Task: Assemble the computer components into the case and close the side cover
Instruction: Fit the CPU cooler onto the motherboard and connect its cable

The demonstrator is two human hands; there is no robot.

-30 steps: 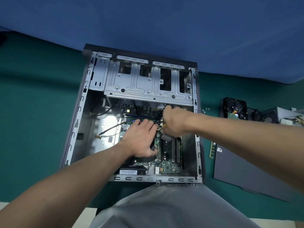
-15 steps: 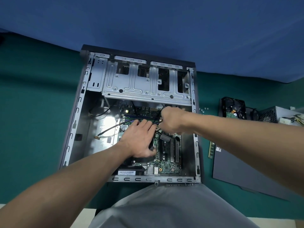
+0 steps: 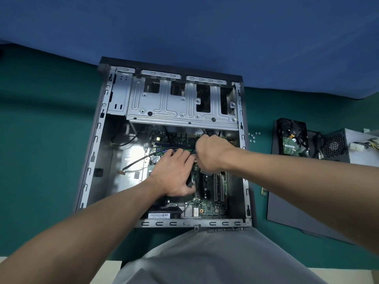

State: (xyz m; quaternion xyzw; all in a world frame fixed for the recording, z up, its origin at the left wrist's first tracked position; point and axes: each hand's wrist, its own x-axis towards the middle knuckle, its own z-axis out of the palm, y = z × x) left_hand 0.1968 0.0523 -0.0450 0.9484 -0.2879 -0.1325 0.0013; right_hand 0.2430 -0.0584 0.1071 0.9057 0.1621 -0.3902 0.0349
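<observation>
Green mat (image 3: 41, 140) covers the table, and a blue cloth (image 3: 184, 27) hangs behind it at the top of the frame. The case (image 3: 98, 140) lies on its side in the middle of the frame, open at the top. A silver drive cage (image 3: 174, 107) fills its upper part. The green board (image 3: 211, 210) sits in the lower part of the case. The left hand (image 3: 174, 177) lies on the board in the middle of the case, with its fingers straight and spread a little, holding nothing. The right hand (image 3: 211, 154) is just to the right of it and touches its fingertips. Its fingers are curled into a tight fist. A black cable (image 3: 139, 160) runs from the left side of the case, over the left fingers and into that fist, so the right hand grips the cable. The dark side cover (image 3: 297, 212) lies flat on the mat at the right, apart from the case. Above it sit a hard drive (image 3: 291, 140) and a grey power box (image 3: 348, 148), side by side. A few small screws (image 3: 253, 137) lie on the mat just right of the case. A thin green memory stick (image 3: 263, 191) lies at the left edge of the cover. A grey shirt (image 3: 205, 259) fills the bottom middle of the frame.
</observation>
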